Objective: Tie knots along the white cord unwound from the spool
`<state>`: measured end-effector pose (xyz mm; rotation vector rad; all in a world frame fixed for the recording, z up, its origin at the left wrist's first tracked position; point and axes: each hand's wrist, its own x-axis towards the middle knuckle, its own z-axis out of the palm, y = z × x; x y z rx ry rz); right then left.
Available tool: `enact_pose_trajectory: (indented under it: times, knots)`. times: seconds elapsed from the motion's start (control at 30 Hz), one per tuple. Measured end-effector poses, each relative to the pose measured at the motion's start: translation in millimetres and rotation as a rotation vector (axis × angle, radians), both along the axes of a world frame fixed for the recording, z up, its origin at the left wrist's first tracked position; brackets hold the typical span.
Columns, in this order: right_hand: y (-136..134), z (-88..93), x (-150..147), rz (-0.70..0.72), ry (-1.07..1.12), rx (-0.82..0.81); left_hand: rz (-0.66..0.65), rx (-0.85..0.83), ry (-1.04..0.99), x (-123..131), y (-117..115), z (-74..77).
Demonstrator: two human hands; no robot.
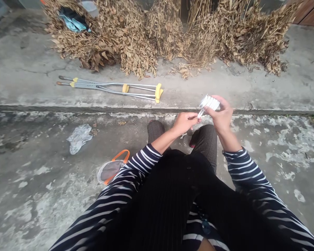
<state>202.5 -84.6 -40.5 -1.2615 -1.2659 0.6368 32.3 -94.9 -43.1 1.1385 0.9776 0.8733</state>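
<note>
Right hand fingers clamped around a bundle of white strips, left hand fingers pinched together on one strip's lower end, both held above the knees, over the concrete floor, with crutches and dry leaves well beyond.

Both arms bent forward, wrists close; left hand pinched shut, fingertips touching the curled fingers of right hand.
</note>
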Motion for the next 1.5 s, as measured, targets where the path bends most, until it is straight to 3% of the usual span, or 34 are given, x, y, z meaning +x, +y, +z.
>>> enact_pose_trajectory:
  times: [0.37,0.83,1.13,1.3,1.5]
  knots:
    - [-12.8,-7.7,-0.3,0.133,-0.583,0.215,-0.017,-0.242,-0.156,-14.4,1.0,6.2]
    - [-19.7,10.4,14.9,0.385,-0.857,0.197,-0.1,-0.292,-0.172,-21.9,-2.6,7.4]
    - [-20.6,6.4,15.2,0.333,-0.825,0.179,-0.188,-0.305,-0.321,-15.3,-12.9,3.2]
    - [-20.0,5.4,15.7,0.303,-0.877,0.25,-0.193,-0.287,-0.256,-14.1,-10.6,3.8]
    - [-19.7,1.7,18.2,0.16,-0.947,0.335,-0.205,-0.289,-0.189,-15.8,-10.4,-6.4]
